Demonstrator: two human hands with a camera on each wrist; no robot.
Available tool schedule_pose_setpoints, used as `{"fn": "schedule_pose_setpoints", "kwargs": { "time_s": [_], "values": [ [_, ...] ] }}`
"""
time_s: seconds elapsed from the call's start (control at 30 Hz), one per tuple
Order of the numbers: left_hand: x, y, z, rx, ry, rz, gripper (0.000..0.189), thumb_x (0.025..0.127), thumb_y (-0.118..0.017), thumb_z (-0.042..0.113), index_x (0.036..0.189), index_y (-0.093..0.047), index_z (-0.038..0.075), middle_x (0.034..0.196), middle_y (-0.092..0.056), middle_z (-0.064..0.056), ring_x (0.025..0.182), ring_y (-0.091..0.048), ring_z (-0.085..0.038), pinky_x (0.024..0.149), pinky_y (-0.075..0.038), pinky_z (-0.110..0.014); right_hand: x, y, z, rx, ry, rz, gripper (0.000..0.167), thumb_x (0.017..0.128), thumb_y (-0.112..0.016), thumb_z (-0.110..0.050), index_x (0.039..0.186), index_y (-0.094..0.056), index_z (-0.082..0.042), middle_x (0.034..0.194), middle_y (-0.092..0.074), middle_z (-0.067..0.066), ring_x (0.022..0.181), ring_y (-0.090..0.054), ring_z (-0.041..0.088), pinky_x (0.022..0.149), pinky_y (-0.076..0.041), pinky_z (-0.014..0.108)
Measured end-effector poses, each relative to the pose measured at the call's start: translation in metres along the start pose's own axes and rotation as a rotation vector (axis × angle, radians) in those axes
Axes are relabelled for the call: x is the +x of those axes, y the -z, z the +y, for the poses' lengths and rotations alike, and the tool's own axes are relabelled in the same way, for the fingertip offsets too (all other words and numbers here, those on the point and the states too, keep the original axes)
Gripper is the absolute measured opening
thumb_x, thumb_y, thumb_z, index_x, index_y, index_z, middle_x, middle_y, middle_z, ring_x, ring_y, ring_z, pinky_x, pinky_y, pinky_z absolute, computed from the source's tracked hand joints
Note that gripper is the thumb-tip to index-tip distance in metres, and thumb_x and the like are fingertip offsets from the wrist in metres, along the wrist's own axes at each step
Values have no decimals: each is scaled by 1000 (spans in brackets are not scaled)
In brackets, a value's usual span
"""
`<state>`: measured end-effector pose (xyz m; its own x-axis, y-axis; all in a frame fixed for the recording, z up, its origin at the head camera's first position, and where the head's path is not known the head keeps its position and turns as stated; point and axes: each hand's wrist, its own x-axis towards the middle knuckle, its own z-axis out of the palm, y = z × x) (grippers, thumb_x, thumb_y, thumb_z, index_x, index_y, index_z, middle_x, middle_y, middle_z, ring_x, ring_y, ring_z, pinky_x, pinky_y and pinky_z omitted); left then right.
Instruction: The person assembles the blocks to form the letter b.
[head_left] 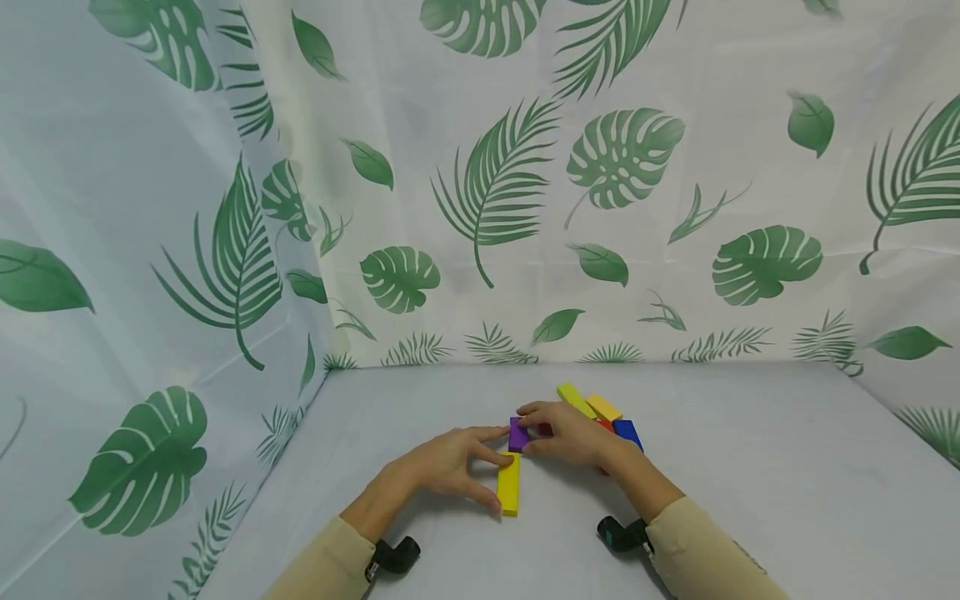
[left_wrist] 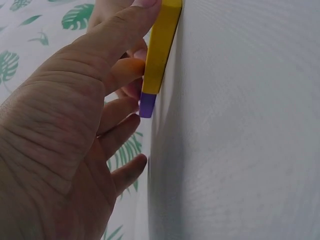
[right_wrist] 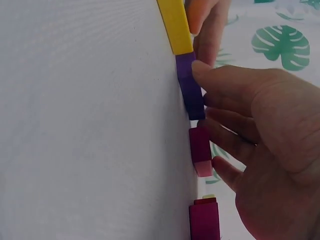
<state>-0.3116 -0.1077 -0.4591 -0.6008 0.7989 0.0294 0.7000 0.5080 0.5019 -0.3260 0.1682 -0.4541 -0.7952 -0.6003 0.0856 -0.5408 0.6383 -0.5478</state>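
Note:
A yellow block (head_left: 508, 485) lies lengthwise on the white table, with a purple block (head_left: 517, 435) end to end at its far end. My left hand (head_left: 450, 462) is on the left of the yellow block. Its thumb touches the near corner and its index finger the far end, while another finger reaches beside the purple block. From the right, my right hand (head_left: 566, 433) pinches the purple block between thumb and fingers. In the right wrist view, the purple block (right_wrist: 190, 87) meets the yellow block (right_wrist: 176, 27). A magenta block (right_wrist: 201, 150) lies under the right hand's other fingers.
Beyond my right hand is a loose group of blocks: a yellow-green one (head_left: 574, 398), an orange-yellow one (head_left: 604, 407), a blue one (head_left: 627, 432) and a partly hidden red one (head_left: 605, 425). A leaf-patterned curtain (head_left: 420, 208) hangs behind the table (head_left: 750, 483) and along its sides.

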Motion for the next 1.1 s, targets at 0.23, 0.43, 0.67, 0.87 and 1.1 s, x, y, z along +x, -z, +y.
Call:
{"fn": "schedule_pose_setpoints", "kwargs": {
  "time_s": [0.23, 0.43, 0.67, 0.87, 1.1],
  "values": [
    [1, 0, 0, 14, -4, 4, 70, 76, -85, 64, 137, -68, 33, 165, -41, 7, 153, -40, -20, 125, -35, -47, -1, 1, -1, 23, 5, -11, 40, 98, -74, -24, 136, -70, -12, 145, -61, 5, 133, -58, 28, 110, -52, 49],
    [0, 0, 1, 29, -5, 12, 69, 76, -86, 62, 135, -70, 32, 165, -42, 5, 154, -39, -20, 125, -35, -46, 0, 1, 0, 36, 27, -13, 37, 98, -74, -25, 133, -72, -12, 144, -63, 6, 134, -58, 29, 110, -52, 49],
    [-1, 1, 4, 60, -13, 25, 70, 74, -86, 63, 135, -69, 34, 163, -44, 6, 152, -42, -19, 125, -36, -46, 0, -1, -1, 28, 44, 1, 35, 96, -77, -27, 129, -75, -16, 140, -67, 4, 129, -62, 25, 108, -54, 46],
    [-1, 0, 3, 75, -25, 34, 72, 73, -87, 62, 136, -69, 34, 163, -45, 4, 151, -44, -19, 124, -37, -43, 1, -1, -1, 57, 54, 2, 34, 95, -78, -28, 126, -76, -15, 138, -69, 6, 127, -64, 27, 107, -55, 48],
    [-1, 0, 5, 96, -47, 25, 71, 74, -87, 63, 137, -68, 35, 163, -46, 4, 150, -45, -19, 124, -37, -45, 0, -1, 0, 54, 59, -2, 33, 94, -79, -27, 125, -77, -16, 136, -70, 4, 126, -64, 26, 105, -56, 46]
  ]
}}
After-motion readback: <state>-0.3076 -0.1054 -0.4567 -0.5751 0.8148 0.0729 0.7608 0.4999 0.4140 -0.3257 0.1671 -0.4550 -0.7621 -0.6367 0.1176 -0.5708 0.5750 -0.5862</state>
